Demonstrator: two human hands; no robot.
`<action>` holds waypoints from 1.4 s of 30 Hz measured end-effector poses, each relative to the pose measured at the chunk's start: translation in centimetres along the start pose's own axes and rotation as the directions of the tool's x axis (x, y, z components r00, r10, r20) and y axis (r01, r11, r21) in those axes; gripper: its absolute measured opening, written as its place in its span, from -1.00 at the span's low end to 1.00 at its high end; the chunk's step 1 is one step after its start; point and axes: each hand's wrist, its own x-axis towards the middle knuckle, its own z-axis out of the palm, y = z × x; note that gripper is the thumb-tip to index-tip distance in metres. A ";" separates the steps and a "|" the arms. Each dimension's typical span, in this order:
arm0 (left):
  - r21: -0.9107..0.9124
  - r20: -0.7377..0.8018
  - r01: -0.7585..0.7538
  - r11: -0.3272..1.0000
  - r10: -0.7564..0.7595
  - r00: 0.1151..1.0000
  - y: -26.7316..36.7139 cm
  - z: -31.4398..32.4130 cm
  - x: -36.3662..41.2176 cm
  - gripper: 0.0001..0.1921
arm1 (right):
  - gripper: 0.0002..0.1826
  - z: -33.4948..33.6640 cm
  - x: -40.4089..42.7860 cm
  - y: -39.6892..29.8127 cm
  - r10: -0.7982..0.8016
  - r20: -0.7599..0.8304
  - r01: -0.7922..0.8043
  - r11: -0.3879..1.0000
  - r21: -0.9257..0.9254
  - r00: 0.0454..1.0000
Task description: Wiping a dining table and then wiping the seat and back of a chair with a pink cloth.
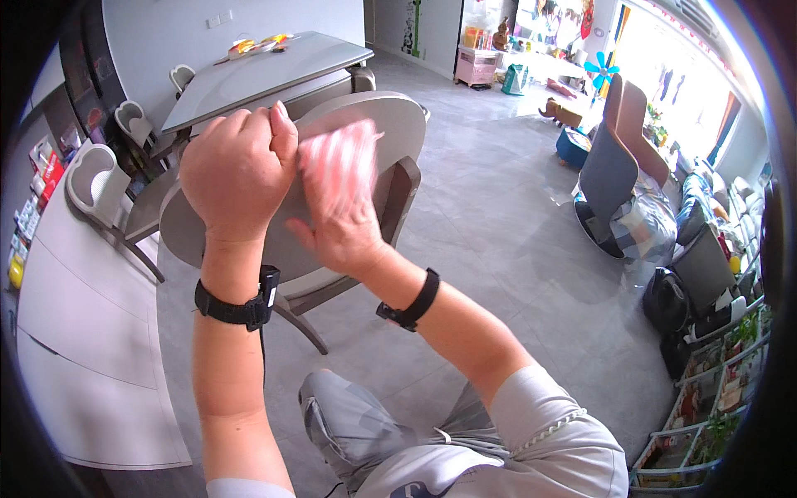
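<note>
My left hand (240, 168) is curled into a fist above the left part of a round, pale grey panel (398, 118) of a chair. Its palm side is hidden, so I cannot tell whether it grips part of the chair. Just to its right, my right hand (342, 236) holds a pink-and-white striped cloth (341, 162) over the panel. The cloth is blurred. A dark curved wooden part (398, 202) of the chair shows beyond the right hand, and a wooden leg (305, 327) reaches down towards the floor below the hands.
A grey dining table (280, 75) with packages stands behind. Light-backed chairs (96, 180) line the left, beside a pale cabinet (93, 299). A high-backed armchair (607, 168), a black bag (666, 302) and plant racks (703, 408) stand to the right on the tiled floor (492, 218).
</note>
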 end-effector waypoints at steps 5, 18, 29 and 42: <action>0.013 0.005 -0.029 0.999 0.029 1.000 0.3 0.0 0.2 -0.63 | -0.14 4.5 -5.6 1.7 -0.182 0.035 0.185 0.967 -0.173 0.983; 0.004 0.027 -0.061 0.998 0.061 0.998 0.0 -0.4 -0.1 -0.62 | -0.48 5.6 -15.9 6.9 -0.370 0.599 0.605 0.756 -0.249 0.710; -0.336 0.747 0.397 0.854 -0.015 0.664 -5.2 -4.7 1.7 -0.47 | -0.42 3.3 3.2 -3.0 -0.540 -0.090 0.529 0.840 -0.117 0.837; -0.434 0.447 0.282 0.856 -0.067 0.892 -4.4 -3.8 -0.9 -0.52 | -0.45 9.9 -4.6 -5.2 -0.413 -0.045 0.415 0.904 0.104 0.910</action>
